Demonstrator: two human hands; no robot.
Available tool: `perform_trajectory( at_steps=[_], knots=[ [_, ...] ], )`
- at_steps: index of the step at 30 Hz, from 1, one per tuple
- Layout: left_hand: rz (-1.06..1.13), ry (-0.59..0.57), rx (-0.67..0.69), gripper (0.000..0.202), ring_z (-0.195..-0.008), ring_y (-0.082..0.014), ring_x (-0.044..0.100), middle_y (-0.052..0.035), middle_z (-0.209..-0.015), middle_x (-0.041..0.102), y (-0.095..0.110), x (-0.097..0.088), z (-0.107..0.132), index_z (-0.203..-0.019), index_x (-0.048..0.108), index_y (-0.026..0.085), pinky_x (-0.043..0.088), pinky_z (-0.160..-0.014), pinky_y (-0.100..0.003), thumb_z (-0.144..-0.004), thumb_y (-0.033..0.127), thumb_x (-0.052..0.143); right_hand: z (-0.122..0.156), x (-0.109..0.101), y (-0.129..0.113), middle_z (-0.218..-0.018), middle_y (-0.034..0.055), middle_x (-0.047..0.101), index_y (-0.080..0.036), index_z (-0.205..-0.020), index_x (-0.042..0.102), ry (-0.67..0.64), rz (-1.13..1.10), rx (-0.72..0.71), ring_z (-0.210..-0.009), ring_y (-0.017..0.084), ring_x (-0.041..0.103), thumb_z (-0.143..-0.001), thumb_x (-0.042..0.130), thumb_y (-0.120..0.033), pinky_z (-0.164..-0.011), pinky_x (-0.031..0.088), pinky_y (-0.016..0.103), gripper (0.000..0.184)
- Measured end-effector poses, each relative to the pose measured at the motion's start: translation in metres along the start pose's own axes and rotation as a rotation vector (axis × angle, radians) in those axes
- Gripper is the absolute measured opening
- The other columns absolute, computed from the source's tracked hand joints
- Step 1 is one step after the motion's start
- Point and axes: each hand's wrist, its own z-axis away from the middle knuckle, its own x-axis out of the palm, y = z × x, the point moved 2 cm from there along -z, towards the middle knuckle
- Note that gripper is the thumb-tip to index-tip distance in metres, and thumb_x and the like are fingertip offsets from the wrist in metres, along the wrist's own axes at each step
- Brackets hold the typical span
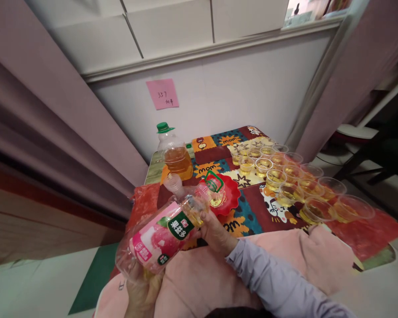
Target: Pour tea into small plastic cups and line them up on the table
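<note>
My left hand (142, 285) is wrapped under the base end of a large clear juice bottle (162, 234) with a pink and green fruit label. My right hand (215, 232) grips the same bottle near its shoulder. The bottle lies tilted across my lap, with a little yellow juice near the shoulder. Just beyond it is a red scalloped dish (234, 194) with a green loop (215, 180) over it; whether the loop belongs to the bottle I cannot tell. A clear bottle neck (174, 183) shows behind the label.
A juice bottle with a green cap (179, 161) stands at the table's back left. Several clear plastic cups (277, 176) of yellow juice stand in rows on the right. A patterned mat (215, 152) covers the table. A pink note (162, 94) is on the wall.
</note>
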Motion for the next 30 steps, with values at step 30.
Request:
perform_trajectory(
  at_steps=[30],
  knots=[
    [-0.107, 0.111, -0.05, 0.063, -0.161, -0.0365, 0.065, -0.0051, -0.152, 0.084, 0.008, 0.038, 0.024, -0.15, 0.081, 0.037, 0.068, -0.114, -0.044, -0.096, 0.069, 0.084, 0.005, 0.004, -0.004, -0.137, 0.0047, 0.085, -0.037, -0.156, 0.063, -0.012, -0.005, 0.008, -0.081, 0.02, 0.08, -0.084, 0.094, -0.083, -0.078, 0.073, 0.041, 0.091]
  ],
)
